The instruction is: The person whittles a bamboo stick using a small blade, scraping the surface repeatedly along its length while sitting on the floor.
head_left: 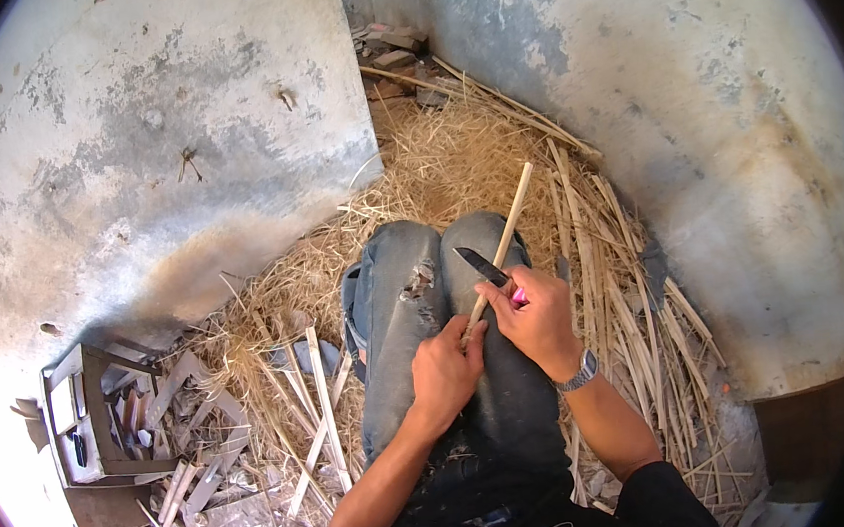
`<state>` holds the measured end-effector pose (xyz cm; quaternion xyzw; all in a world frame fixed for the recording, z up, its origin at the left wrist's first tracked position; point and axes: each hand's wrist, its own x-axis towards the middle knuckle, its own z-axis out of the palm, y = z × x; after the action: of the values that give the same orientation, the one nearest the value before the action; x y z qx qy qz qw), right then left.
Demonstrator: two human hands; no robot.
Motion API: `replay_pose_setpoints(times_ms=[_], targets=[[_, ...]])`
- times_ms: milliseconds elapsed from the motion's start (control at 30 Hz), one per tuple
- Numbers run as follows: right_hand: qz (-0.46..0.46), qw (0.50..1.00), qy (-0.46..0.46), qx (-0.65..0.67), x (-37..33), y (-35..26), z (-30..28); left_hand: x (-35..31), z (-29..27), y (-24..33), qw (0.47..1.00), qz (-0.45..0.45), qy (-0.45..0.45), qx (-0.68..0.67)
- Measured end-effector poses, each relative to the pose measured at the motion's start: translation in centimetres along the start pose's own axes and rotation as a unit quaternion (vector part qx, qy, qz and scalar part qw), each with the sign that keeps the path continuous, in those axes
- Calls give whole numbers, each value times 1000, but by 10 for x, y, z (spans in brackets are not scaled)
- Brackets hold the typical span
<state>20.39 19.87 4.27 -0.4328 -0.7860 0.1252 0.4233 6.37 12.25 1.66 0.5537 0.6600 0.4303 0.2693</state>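
Observation:
My left hand is closed around the lower end of a pale, split wooden strip, possibly bamboo. The strip slants up and to the right over my knees. My right hand, with a metal watch on its wrist, grips a knife just above the left hand. Its dark blade points up and left and crosses the strip; a bit of pink handle shows between the fingers. Whether the edge touches the strip, I cannot tell. Both hands are over my jeans-covered thighs.
Curly shavings cover the floor ahead. Long split strips lie in a heap on the right, and shorter ones on the left. A wooden frame stands among scraps at the left. Worn plaster walls close in both sides.

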Motion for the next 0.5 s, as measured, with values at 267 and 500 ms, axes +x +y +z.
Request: replay_pose_setpoints(times_ms=[267,500], targets=[[17,976,-192,102,-12,-12,-15,4,8,-26,999,36,14,-32],[193,979,-1,63,-7,-2,-46,10,-11,-1,985,-84,-99,-117]])
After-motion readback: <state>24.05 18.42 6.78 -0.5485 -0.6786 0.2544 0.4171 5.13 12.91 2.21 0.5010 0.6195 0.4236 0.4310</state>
